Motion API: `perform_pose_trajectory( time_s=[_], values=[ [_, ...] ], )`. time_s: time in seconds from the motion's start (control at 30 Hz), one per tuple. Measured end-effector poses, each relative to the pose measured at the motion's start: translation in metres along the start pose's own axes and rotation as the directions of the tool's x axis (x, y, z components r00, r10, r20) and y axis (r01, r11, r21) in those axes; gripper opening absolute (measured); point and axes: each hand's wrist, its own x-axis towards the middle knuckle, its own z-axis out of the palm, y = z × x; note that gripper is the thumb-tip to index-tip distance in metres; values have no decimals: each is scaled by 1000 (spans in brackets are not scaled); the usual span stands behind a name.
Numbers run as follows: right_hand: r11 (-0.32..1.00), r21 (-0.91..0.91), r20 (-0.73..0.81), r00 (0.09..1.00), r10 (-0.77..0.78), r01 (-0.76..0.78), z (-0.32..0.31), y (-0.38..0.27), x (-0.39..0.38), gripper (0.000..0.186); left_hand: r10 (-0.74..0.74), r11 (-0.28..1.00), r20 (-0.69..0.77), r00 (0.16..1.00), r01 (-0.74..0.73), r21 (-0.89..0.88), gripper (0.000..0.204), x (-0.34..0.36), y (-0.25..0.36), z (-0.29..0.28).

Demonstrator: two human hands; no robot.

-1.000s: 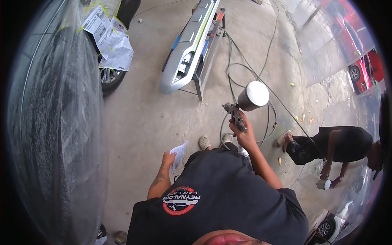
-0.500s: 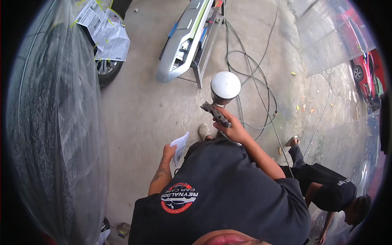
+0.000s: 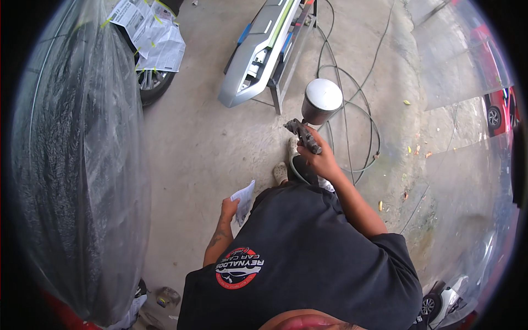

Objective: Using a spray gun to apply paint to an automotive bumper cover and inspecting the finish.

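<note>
– What do the hands hold?
– The right grip (image 3: 323, 159) is wrapped around a dark metal spray gun (image 3: 303, 135), its cup with a round whitish lid (image 3: 324, 93) just beyond the fingers. The left grip (image 3: 230, 207) pinches a folded white printed paper sheet (image 3: 243, 197).
– Any writing?
– A round red-and-black lettered emblem (image 3: 240, 268) on the black cloth shirt (image 3: 308, 247); the sheet's print is too small.
– The room?
– Grey concrete floor (image 3: 187, 148), looped greenish hose (image 3: 370, 122), silver car bumper (image 3: 237, 88) on a dark metal stand (image 3: 279, 100), clear plastic sheeting (image 3: 82, 181) at left.
</note>
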Motion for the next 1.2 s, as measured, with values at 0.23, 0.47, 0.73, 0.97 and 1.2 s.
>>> perform_pose_trajectory(
  time_s=[0.23,0.47,0.73,0.97,1.2],
  values=[
    [1000,-5,49,999,24,-23,-7,-5,43,59,-10,998,-15,1000,10,54,41,12,21,-4],
    [1000,-18,69,998,2,-1,-26,-17,115,63,-107,994,-27,994,106,-26,41,26,99,-33],
    [989,93,-81,989,120,-112,-63,-32,171,59,-14,995,-128,992,0,-103,35,69,171,-70],
    [974,203,-302,939,164,-105,-81,-29,174,55,59,992,-47,997,-53,113,35,110,188,-93],
    [944,325,-531,816,229,-53,-65,-20,139,46,88,942,53,995,-100,321,41,168,196,-128]
  ],
)
